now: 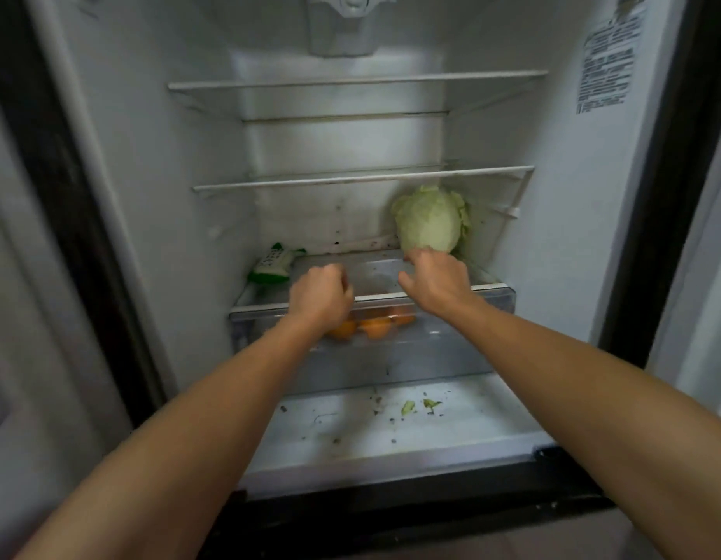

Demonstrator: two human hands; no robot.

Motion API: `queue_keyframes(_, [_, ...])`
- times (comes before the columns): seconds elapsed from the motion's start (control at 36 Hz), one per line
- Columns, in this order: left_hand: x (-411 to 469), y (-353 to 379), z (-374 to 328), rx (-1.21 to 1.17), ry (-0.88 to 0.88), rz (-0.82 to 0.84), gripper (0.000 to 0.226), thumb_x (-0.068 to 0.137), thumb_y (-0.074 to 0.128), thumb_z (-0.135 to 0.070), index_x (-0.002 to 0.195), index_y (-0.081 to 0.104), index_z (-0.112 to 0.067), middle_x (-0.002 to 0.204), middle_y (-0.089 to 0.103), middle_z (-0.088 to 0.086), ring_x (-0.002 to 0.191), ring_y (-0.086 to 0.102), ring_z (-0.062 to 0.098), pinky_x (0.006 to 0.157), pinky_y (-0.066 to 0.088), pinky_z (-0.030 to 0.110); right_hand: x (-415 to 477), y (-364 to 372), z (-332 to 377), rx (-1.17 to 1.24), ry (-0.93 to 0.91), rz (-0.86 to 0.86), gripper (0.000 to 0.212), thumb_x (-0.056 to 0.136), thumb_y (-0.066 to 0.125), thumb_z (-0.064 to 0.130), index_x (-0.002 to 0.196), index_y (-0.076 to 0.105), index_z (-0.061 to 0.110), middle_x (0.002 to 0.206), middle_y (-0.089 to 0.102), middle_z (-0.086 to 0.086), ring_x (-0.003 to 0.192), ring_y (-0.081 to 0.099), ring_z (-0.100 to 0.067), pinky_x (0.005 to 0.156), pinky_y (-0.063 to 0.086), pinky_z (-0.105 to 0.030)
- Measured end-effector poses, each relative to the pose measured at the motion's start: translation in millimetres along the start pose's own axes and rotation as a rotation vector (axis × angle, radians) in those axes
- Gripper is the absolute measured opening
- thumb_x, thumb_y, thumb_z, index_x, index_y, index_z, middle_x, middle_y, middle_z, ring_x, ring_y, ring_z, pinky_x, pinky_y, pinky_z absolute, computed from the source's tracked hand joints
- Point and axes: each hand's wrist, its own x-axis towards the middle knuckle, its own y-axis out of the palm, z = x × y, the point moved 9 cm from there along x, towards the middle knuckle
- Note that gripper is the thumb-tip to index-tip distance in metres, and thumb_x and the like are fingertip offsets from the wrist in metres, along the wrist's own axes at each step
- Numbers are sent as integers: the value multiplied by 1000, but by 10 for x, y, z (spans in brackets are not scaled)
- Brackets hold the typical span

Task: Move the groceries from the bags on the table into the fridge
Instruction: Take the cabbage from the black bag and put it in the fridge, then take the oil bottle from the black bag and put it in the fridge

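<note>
Item: fridge [573, 236], door open. Shelves: upper shelf [359, 80] and middle shelf [363, 177], on which we find nothing. Below them: bottom shelf [375, 268], the glass over the drawer. Here we log a cabbage [429, 224] upright at back right, near the right wall, and a green packet [272, 264] lying at back left, well apart from it. Under the glass: drawer [452, 337], clear-fronted, holding oranges [375, 327] toward its left half. On the floor beneath the drawer: green scraps [419, 406] and dark crumbs. Hands: right hand [435, 280], grip wide, thumb spread, fingertips touching the cabbage's base without wrapping the head. The left hand [320, 295] is over the shelf's front edge with its fingers curled under, and we cannot tell whether that grip holds anything. Step in hand, as we judge it: seating the cabbage on the bottom shelf. To do it well, we push low on the head with flat fingers so it slides back rather than tips. We stop it short of the rear wall and set it to the right, leaving mid-shelf free for later goods. We mind the loose outer leaves under the middle shelf, and we check the head sits steady before letting go, since a round head can roll forward off the glass.
</note>
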Motion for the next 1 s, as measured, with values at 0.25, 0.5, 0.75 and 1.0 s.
queue_keyframes(0.25, [-1283, -378, 277, -7, -135, -34, 16, 91, 55, -26, 98, 65, -15, 95, 70, 10, 89, 65, 33, 73, 54, 42, -790, -26, 647, 74, -275, 46, 33, 94, 52, 38, 118, 62, 18, 116, 64, -9, 102, 62, -33, 79, 48, -40])
queue_keyframes(0.5, [-3563, -386, 539, 187, -389, 85, 26, 88, 52, -31, 109, 64, -22, 107, 69, 11, 100, 62, 37, 75, 47, 38, -2456, 97, 1490, 287, -568, 211, 33, 94, 51, 34, 120, 64, 20, 116, 67, -4, 100, 63, -29, 80, 50, -39])
queue_keyframes(0.75, [-5947, -1294, 1320, 290, -799, 95, 32, 90, 49, -31, 118, 61, -23, 110, 69, 3, 102, 61, 27, 77, 49, 34, -4201, -476, 3069, 416, -988, 248, 28, 90, 54, 35, 106, 67, 17, 104, 67, -4, 88, 65, -31, 69, 50, -38])
queue_keyframes(1.0, [-8466, -2715, 1663, 379, -1130, 8, 25, 90, 48, -28, 109, 61, -17, 100, 67, 4, 88, 63, 25, 75, 52, 36, -6114, -1420, 4856, 610, -1290, 252, 25, 90, 58, 34, 105, 68, 17, 99, 68, -4, 84, 66, -30, 62, 39, -30])
